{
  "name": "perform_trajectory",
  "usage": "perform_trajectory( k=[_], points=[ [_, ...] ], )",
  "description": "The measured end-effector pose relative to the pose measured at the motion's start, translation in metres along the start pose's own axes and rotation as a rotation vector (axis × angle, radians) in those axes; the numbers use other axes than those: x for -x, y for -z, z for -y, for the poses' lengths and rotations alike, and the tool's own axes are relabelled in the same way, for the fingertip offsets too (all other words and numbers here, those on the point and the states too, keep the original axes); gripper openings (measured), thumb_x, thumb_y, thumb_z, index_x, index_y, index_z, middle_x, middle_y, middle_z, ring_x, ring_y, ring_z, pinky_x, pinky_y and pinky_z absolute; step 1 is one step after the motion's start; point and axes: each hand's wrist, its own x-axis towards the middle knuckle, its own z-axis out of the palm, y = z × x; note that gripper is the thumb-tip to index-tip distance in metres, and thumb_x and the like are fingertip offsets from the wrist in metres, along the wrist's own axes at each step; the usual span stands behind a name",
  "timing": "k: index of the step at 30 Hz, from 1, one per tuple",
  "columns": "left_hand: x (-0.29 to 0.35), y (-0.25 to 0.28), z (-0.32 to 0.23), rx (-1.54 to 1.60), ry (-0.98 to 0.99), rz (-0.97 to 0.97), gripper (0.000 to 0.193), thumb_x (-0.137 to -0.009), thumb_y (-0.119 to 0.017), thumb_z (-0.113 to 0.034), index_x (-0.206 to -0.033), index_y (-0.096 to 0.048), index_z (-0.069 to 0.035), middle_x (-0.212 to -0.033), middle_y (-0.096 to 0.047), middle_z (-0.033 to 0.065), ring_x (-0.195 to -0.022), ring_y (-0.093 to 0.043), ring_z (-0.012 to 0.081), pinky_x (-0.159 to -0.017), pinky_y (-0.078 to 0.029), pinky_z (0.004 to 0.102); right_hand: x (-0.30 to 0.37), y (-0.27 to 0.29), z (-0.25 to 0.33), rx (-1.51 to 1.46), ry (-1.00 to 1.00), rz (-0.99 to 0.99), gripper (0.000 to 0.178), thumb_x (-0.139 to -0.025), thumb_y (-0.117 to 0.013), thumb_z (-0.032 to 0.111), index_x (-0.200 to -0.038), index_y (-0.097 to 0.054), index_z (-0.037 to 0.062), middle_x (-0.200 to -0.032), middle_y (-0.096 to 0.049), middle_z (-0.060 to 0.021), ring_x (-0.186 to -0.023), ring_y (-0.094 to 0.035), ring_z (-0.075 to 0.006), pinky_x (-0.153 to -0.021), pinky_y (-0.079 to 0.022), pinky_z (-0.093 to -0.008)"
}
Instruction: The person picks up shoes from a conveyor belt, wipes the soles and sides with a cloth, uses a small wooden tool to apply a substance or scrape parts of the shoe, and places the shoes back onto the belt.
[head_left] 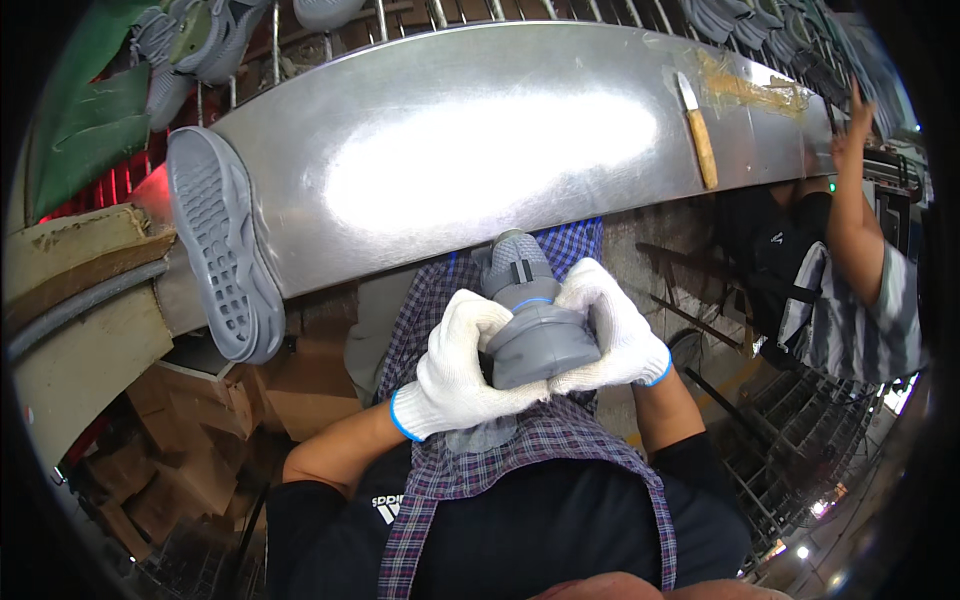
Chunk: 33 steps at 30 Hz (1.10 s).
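A grey shoe [545,345] is held in front of my chest, its heel end toward me and its toe pointing at the metal bench. My left hand [462,365], in a white knit glove with a blue cuff, grips the shoe's left side. On the opposite side my gloved right hand [615,330] is closed on it too. Both thumbs press near the heel end, and some fingers are hidden beneath the shoe. At the bench's left end lies a loose grey shoe sole [225,240], its grid-patterned inside facing up.
A knife with a wooden handle [703,148] lies on the right of the metal bench [300,130]. Grey shoes [200,40] hang on a rack beyond the bench. Cardboard boxes [180,480] are piled low at left. A co-worker in a striped top [860,310] sits at right.
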Motion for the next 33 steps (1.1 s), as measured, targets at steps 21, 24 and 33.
perform_trajectory(
  k=[21,24,33],
  points=[
    [0.017,0.038,0.034,-0.014,0.212,0.084,0.090,-0.076,-0.098,-0.034,-0.148,-0.056,-0.001,-0.130,-0.073,0.0227,-0.117,-0.073,0.0301,-0.105,-0.058,0.0412,0.044,-0.030,-0.082,-0.419,-0.589,0.107,0.117,-0.070,-0.106,0.024,-0.166,-0.042,0.0027,-0.160,-0.056,-0.0160,-0.144,-0.056,-0.0267,-0.120,-0.048,-0.0443],
    [-0.015,0.069,0.018,-0.200,0.198,0.237,0.108,-0.077,-0.099,-0.035,-0.161,-0.043,0.001,-0.149,-0.063,0.0270,-0.140,-0.062,0.0376,-0.116,-0.052,0.0464,0.033,-0.039,-0.090,-0.683,-0.479,0.082,0.106,-0.068,-0.103,0.008,-0.159,-0.051,-0.0011,-0.149,-0.065,-0.0128,-0.137,-0.062,-0.0257,-0.120,-0.049,-0.0435],
    [-0.029,0.066,-0.104,-0.198,-0.798,-0.083,0.116,-0.054,-0.113,-0.029,-0.147,-0.051,0.000,-0.134,-0.067,0.0222,-0.125,-0.068,0.0301,-0.106,-0.056,0.0454,-0.044,0.014,0.048,-0.461,0.106,-0.134,0.079,-0.107,-0.064,0.052,-0.164,-0.043,0.0014,-0.161,-0.053,-0.0193,-0.145,-0.055,-0.0325,-0.124,-0.044,-0.0496]
  ],
)
